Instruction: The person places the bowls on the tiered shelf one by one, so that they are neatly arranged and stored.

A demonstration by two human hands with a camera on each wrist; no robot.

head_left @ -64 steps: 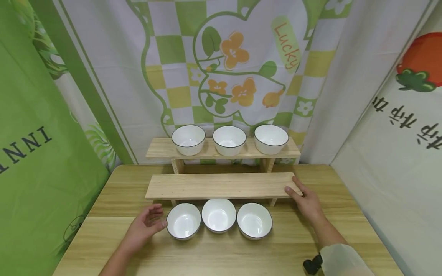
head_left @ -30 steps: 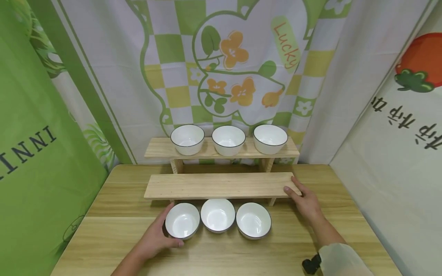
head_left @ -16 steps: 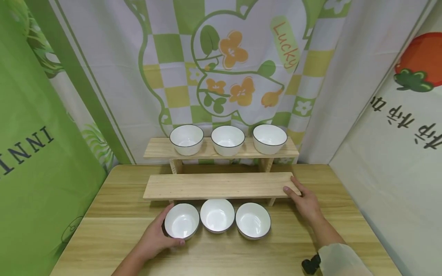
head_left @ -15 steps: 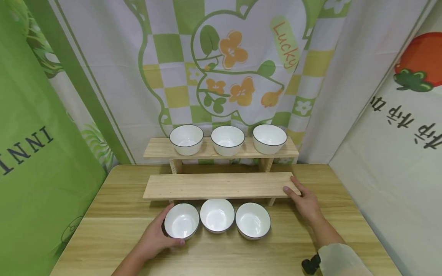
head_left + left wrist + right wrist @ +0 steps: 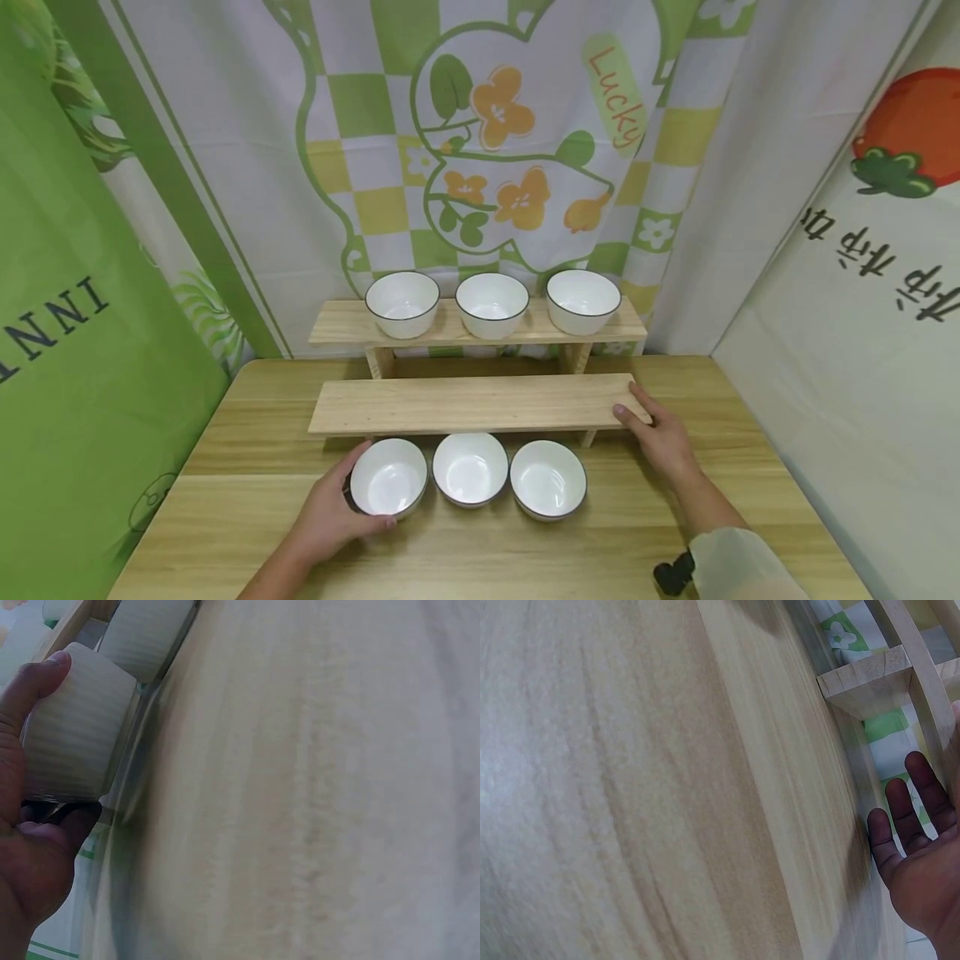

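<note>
Three white bowls with dark rims stand in a row on the wooden table (image 5: 480, 550) in front of a two-step wooden shelf. My left hand (image 5: 330, 517) grips the leftmost bowl (image 5: 387, 488), thumb on the near side and fingers round the far side; the left wrist view shows the same ribbed bowl (image 5: 75, 727) in my hand (image 5: 34, 825). The middle bowl (image 5: 470, 468) and the right bowl (image 5: 547, 490) stand untouched. My right hand (image 5: 660, 437) rests with straight fingers against the right end of the lower shelf board (image 5: 472, 404); its fingers (image 5: 915, 795) show spread flat.
Three more white bowls (image 5: 492, 305) stand on the upper shelf board (image 5: 337, 332) at the back. Patterned cloth hangs behind and at both sides. A black wrist device (image 5: 671, 575) sits on my right sleeve.
My left hand has closed round the leftmost bowl and shifted it slightly to the left. The right hand has stayed on the shelf end.
</note>
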